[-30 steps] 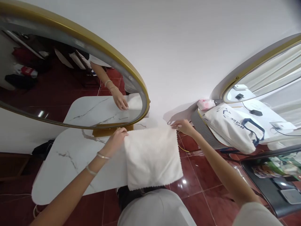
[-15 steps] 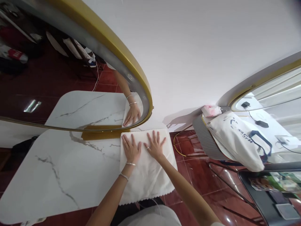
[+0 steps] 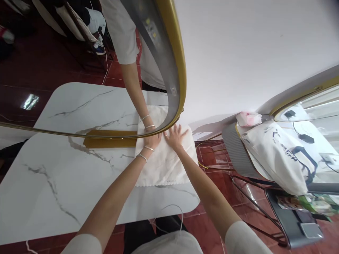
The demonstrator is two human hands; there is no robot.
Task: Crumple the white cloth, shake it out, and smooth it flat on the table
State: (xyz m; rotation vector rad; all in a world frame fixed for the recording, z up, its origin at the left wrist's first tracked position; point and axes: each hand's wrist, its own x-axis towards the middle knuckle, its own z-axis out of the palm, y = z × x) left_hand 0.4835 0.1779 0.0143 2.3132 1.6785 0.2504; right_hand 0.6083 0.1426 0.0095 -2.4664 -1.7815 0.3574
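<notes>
A white cloth point(image 3: 165, 165) with a scalloped edge lies spread on the right end of a white marble-patterned table point(image 3: 87, 190). My left hand point(image 3: 153, 141) rests flat on the cloth's far left part, with bracelets at the wrist. The mirror's lower rim hides most of its fingers. Beside it, my right hand point(image 3: 174, 137) presses on the far part of the cloth, fingers spread and a ring on one of them. Small wrinkles run through the cloth in front of the hands.
A gold-framed mirror point(image 3: 182, 70) overhangs the table's back edge, close above my left hand. A gold mirror support point(image 3: 111, 139) stands on the tabletop. At right, a second table point(image 3: 230, 150) holds a white bag point(image 3: 275, 155) and a tissue pack point(image 3: 249, 119). A dark chair point(image 3: 288, 218) stands below.
Both hands have slid away from me toward the wall, and the cloth has moved with them. Its near edge, formerly over the table's front edge, now lies on the tabletop.
</notes>
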